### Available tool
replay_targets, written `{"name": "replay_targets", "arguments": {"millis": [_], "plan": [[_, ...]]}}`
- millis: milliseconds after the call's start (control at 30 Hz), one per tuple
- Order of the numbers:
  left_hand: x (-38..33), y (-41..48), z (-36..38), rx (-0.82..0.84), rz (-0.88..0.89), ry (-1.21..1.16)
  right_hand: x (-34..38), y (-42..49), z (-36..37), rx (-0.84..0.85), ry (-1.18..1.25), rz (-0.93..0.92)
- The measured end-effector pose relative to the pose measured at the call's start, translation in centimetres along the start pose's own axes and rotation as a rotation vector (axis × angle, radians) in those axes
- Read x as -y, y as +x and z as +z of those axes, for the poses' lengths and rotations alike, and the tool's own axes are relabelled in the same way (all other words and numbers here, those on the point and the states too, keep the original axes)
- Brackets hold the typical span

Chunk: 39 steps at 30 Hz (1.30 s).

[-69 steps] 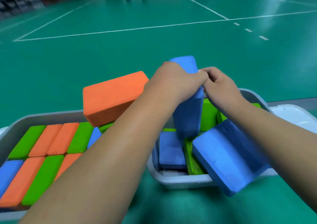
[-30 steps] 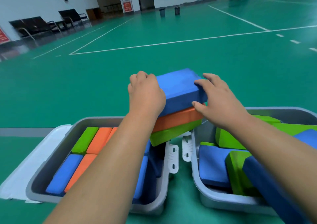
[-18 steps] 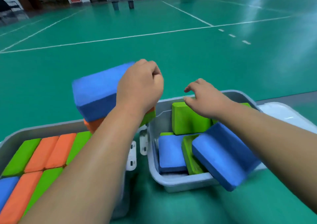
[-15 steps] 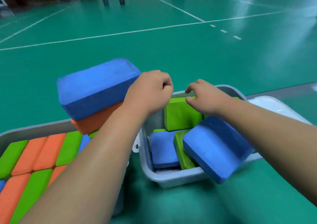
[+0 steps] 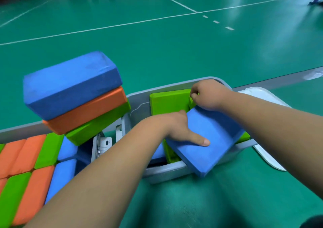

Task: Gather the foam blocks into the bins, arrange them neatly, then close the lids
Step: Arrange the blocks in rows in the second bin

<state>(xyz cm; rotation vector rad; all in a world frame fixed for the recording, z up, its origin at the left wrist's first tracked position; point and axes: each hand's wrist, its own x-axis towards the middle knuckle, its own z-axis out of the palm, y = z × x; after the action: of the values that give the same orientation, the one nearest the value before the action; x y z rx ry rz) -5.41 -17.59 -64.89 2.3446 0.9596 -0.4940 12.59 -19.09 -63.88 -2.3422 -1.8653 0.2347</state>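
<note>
Ok, quick status. Green gym floor point(image 5: 174, 53) all round, white court lines on it. Two grey bins side by side: left bin point(image 5: 21, 131) packed w/ flat rows point(image 5: 26, 166) of orange/green/blue blocks, right bin point(image 5: 167, 173) a jumble. White lid point(image 5: 269, 158) flat on floor just right of right bin; touching it or tucked under, can't tell. No lid on either bin yet.

Three-high stack point(image 5: 78, 102) (blue over orange over green) perched tilted at left bin's far right corner, above the rows, not seated. Looks shaky, prob needs slotting in later.

Step in hand, as judged: arranging phase, right bin. Across its near rim, the tilted blue block point(image 5: 215, 133), one corner hanging out past the wall. Against the far wall, the upright green block point(image 5: 168, 102). Just beside that, the second green block point(image 5: 191, 102), mostly hidden by a hand.

Next move prob: lift the blue one clear of the rim, turn it flat, drop it into a free slot. Needs the green ones squared up or shifted first to make room. Light, squashy foam by the look, so firm grip ok, low risk.

Hands:
- left hand point(image 5: 174, 124) on tilted blue block, thumb laid straight on top face, other fingers bent over the edge & out of sight. Reads as a grip, not 100% sure.
- right hand point(image 5: 209, 94) closed, fingers curled round top corner of second green block, near the far wall.
</note>
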Motion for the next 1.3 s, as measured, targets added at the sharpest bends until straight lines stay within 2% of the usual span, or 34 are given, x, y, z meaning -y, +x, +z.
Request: {"name": "replay_targets", "arguments": {"millis": [100,233,367,433,533,633,733,1000,1200,1300], "plan": [[0.5,-0.1,-0.3,0.016,-0.028,-0.102,-0.7,0.2,0.1,0.010,-0.007,0.045],[1.9,-0.8,0.0,0.131,-0.112,-0.316,-1.4,0.3,0.5,0.080,-0.066,0.118],[4.1,-1.0,-0.1,0.130,-0.115,-0.717,-1.7,0.6,0.7,0.063,-0.031,0.140],[4.9,-1.0,-0.9,0.011,-0.121,-0.918,-1.5,0.8,0.1,-0.025,0.027,0.145],[5.2,-1.3,-3.2,-0.341,-0.142,-1.150,-1.0,1.3,-0.8,-0.207,0.122,0.112],[5.1,-2.5,-5.8,-0.713,-0.080,-1.193,-0.1,1.7,-1.5,-0.377,0.245,-0.002],[5.0,-3.7,-8.0,-0.970,-0.016,-1.155,1.7,1.2,-2.7,-0.529,0.340,-0.125],[7.9,-8.0,-12.7,-1.264,0.009,-1.253,6.0,-1.3,-5.0,-0.494,0.350,-0.397],[11.5,-13.0,-15.4,-1.431,-0.139,-1.346,11.9,0.2,-6.1,-0.679,0.419,-0.466],[13.4,-15.3,-15.5,-1.432,-0.114,-1.366,15.3,0.9,-5.5,-0.728,0.502,-0.453]]}}
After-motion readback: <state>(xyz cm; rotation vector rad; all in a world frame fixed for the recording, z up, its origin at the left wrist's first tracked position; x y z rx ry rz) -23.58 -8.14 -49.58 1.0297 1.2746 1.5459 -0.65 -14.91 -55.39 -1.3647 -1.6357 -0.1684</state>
